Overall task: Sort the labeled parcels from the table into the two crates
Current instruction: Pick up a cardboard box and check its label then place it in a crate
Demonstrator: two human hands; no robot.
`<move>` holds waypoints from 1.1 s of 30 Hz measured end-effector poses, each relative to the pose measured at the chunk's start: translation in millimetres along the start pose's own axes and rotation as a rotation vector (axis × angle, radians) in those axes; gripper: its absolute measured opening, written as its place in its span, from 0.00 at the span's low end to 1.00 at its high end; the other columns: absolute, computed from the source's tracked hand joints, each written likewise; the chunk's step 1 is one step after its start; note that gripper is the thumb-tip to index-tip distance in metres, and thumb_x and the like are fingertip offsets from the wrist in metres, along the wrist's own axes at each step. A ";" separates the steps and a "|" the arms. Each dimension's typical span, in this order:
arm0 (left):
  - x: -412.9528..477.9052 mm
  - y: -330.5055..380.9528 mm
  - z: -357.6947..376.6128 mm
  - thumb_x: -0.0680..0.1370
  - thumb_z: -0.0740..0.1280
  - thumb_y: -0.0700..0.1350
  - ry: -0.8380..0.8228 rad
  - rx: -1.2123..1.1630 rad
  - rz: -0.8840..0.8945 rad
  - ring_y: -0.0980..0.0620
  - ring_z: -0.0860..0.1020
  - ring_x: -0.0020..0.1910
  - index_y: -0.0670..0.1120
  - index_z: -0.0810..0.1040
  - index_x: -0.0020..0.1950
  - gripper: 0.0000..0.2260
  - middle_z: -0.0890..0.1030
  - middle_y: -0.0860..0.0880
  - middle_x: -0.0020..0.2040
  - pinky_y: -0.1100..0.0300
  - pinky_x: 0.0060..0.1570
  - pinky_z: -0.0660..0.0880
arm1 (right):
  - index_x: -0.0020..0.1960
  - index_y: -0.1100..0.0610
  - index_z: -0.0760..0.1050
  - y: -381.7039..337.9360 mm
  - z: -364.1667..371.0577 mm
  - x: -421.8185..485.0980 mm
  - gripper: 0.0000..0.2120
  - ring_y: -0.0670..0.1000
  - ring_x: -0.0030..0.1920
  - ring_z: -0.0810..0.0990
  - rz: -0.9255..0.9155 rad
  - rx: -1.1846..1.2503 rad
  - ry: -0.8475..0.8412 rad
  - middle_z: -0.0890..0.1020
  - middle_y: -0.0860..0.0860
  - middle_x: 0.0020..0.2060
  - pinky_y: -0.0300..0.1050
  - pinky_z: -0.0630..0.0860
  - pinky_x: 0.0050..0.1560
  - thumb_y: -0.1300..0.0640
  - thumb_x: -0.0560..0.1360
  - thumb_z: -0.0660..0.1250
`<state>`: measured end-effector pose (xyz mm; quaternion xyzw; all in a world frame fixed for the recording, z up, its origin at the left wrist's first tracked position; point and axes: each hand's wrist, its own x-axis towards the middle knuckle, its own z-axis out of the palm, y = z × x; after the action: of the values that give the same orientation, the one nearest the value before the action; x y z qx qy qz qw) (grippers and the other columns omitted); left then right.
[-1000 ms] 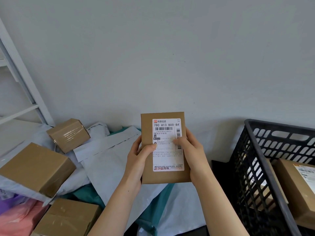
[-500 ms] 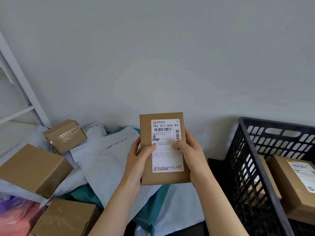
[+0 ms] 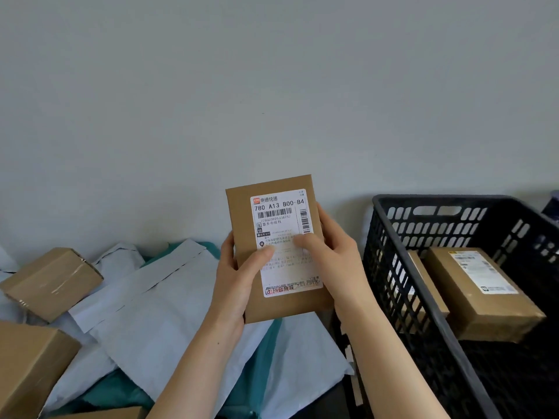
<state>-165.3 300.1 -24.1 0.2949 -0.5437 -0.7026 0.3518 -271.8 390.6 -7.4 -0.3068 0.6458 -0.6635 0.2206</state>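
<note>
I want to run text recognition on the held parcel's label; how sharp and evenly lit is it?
Head view: soft, even light, no glare on the parcel label; large code line sharp, small print smeared; thumbs of the left hand and right hand cover some lines. Same view: the box in the crate has an unreadable, blurred label.

A plain grey-white wall (image 3: 272, 86) fills the background, evenly lit.

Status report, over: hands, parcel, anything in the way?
Left hand and right hand both grip the labeled parcel, label facing camera. Parcel aloft, not yet crated. Black crate at right holds two boxes; nothing visible between.
</note>
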 end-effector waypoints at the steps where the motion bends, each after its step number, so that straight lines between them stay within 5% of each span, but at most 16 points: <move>1: 1.5 2.5 4.3 0.73 0.71 0.46 -0.016 0.013 0.007 0.54 0.84 0.43 0.58 0.70 0.66 0.23 0.84 0.57 0.49 0.59 0.34 0.80 | 0.67 0.39 0.72 -4.1 -3.4 0.1 0.23 0.42 0.52 0.81 -0.004 -0.008 0.019 0.83 0.39 0.52 0.40 0.77 0.49 0.56 0.74 0.64; 4: 7.1 11.6 16.9 0.72 0.71 0.48 -0.076 0.039 0.020 0.53 0.83 0.45 0.59 0.67 0.69 0.27 0.81 0.55 0.55 0.58 0.35 0.80 | 0.67 0.38 0.71 -17.1 -11.4 -1.1 0.25 0.42 0.53 0.80 0.008 -0.027 0.094 0.82 0.37 0.52 0.40 0.76 0.48 0.54 0.72 0.64; 12: 12.2 27.3 71.3 0.74 0.70 0.47 -0.289 -0.009 -0.009 0.59 0.83 0.41 0.58 0.68 0.67 0.23 0.81 0.57 0.51 0.63 0.29 0.77 | 0.70 0.37 0.67 -52.6 -55.2 -16.3 0.32 0.42 0.53 0.80 -0.002 -0.086 0.304 0.82 0.37 0.54 0.41 0.76 0.48 0.49 0.66 0.61; 18: 0.7 24.7 107.3 0.68 0.73 0.46 -0.457 -0.093 -0.049 0.54 0.83 0.46 0.54 0.70 0.67 0.28 0.83 0.54 0.53 0.59 0.36 0.79 | 0.68 0.35 0.68 -64.5 -90.3 -39.6 0.27 0.44 0.51 0.81 -0.016 -0.156 0.429 0.83 0.39 0.50 0.48 0.79 0.53 0.55 0.73 0.62; 24: -22.9 20.4 153.7 0.74 0.69 0.40 -0.570 -0.107 -0.024 0.54 0.83 0.46 0.54 0.70 0.67 0.23 0.84 0.56 0.50 0.58 0.37 0.79 | 0.66 0.35 0.71 -76.8 -137.5 -73.2 0.24 0.44 0.53 0.81 -0.039 -0.212 0.509 0.82 0.37 0.51 0.50 0.79 0.56 0.59 0.76 0.60; 29: -53.4 16.8 213.3 0.68 0.73 0.42 -0.606 -0.108 0.022 0.53 0.83 0.49 0.54 0.69 0.69 0.31 0.83 0.54 0.52 0.58 0.40 0.80 | 0.60 0.32 0.72 -81.6 -201.3 -106.3 0.23 0.40 0.50 0.81 -0.092 -0.210 0.574 0.82 0.37 0.50 0.43 0.80 0.50 0.61 0.77 0.60; 33: -73.4 12.2 256.2 0.68 0.73 0.42 -0.609 -0.142 0.018 0.53 0.83 0.47 0.54 0.68 0.69 0.31 0.83 0.54 0.51 0.58 0.39 0.80 | 0.66 0.35 0.69 -76.0 -244.0 -124.1 0.24 0.41 0.54 0.80 -0.069 -0.208 0.613 0.81 0.38 0.54 0.41 0.79 0.48 0.57 0.76 0.64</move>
<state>-325.0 500.5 50.2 0.0407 -0.5763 -0.7916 0.1988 -344.1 657.4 58.3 -0.1354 0.7355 -0.6627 -0.0391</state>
